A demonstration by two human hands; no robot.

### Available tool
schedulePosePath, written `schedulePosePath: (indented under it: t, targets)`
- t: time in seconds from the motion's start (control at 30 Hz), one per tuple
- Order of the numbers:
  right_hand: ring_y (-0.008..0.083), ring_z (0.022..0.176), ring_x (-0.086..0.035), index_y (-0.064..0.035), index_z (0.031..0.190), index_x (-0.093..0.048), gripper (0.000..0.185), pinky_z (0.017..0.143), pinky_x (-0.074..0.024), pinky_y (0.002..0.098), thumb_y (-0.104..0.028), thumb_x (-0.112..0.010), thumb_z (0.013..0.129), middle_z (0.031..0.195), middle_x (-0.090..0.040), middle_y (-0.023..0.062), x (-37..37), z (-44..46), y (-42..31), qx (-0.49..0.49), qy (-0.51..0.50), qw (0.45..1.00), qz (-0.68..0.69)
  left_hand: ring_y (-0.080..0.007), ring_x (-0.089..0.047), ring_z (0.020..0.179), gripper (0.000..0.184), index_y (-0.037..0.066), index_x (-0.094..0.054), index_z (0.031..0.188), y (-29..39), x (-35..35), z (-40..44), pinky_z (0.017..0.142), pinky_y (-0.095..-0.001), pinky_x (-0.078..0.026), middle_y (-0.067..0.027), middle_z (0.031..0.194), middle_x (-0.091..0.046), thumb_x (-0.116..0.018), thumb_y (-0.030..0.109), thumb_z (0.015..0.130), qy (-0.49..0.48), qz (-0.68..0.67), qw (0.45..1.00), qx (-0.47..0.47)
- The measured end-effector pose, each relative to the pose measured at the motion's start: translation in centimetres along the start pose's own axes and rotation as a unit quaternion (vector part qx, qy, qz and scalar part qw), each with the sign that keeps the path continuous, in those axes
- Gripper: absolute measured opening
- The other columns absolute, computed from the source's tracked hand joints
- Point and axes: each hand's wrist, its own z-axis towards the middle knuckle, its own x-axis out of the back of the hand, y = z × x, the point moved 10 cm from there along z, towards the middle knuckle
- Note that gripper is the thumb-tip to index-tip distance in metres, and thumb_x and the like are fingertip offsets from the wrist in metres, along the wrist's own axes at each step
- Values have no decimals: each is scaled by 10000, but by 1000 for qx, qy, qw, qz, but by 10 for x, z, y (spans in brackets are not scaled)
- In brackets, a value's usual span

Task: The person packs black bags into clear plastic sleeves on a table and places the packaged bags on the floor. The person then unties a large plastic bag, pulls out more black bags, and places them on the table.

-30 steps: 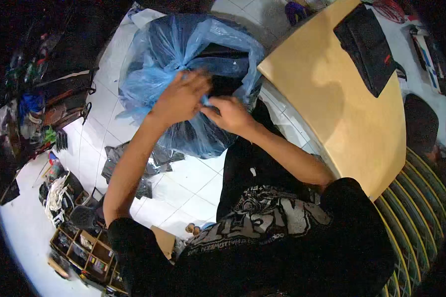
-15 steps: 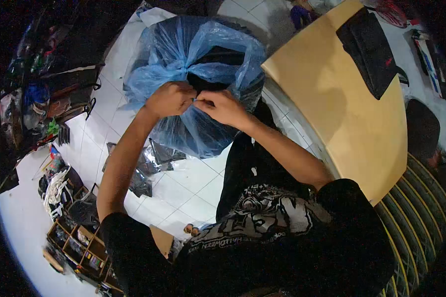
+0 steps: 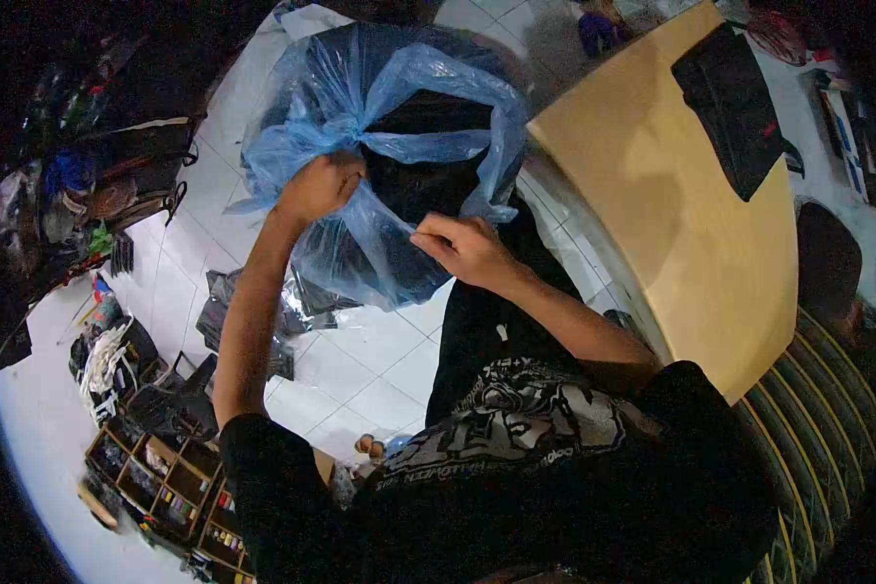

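Note:
A large blue translucent plastic bag [image 3: 302, 73] stands on the floor in front of me, its top gathered at a twisted point, with dark contents showing through openings between the strips. My left hand [image 3: 323, 185] is closed on the bag just below the gathered point. Lower and to the right, my right hand [image 3: 465, 251] pinches the edge of the blue plastic and holds a strip stretched between the two hands. What my left fingers grip in detail is hidden behind the knuckles.
A tan table [image 3: 642, 165] with a dark folded fabric piece [image 3: 735, 107] stands at right. Clear plastic packets [image 3: 307, 302] lie on the white tiles. A compartmented wooden box [image 3: 165, 487] sits at lower left, and a rack of dark items [image 3: 97, 175] at far left.
My right hand has moved right and down, away from the left, drawing the plastic strip taut. My left hand has shifted slightly left. The opening over the dark contents looks wider.

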Motion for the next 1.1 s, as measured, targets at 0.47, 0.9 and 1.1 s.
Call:
schedulePosePath:
  t: [0.47,0.9,1.1]
  targets:
    - [291,589,-625,-66,832,-578,160,548,-471,366,-204,-647,792,662,-612,98,-17,-99,35,-57,-158,986,-13,-375,-586,616,159,0,-600,819,-77,48,-32,599,-397,-460,-226,688,-582,-466,85,824,190,-23,970,150]
    - [333,652,-608,-119,763,-582,198,639,-462,413,-289,-670,711,658,-609,115,34,-178,82,-102,-241,953,-155,-135,-438,416,277,-6,-498,623,-154,91,-46,416,-313,-372,-57,495,-460,-416,118,857,299,-120,896,306]
    - [316,695,-612,-115,773,-594,172,688,-482,401,-257,-676,718,712,-622,106,46,-183,85,-143,-250,946,-149,-107,-387,470,231,47,-466,562,-218,70,-64,444,-298,-305,1,528,-436,-414,60,787,397,-158,860,279]
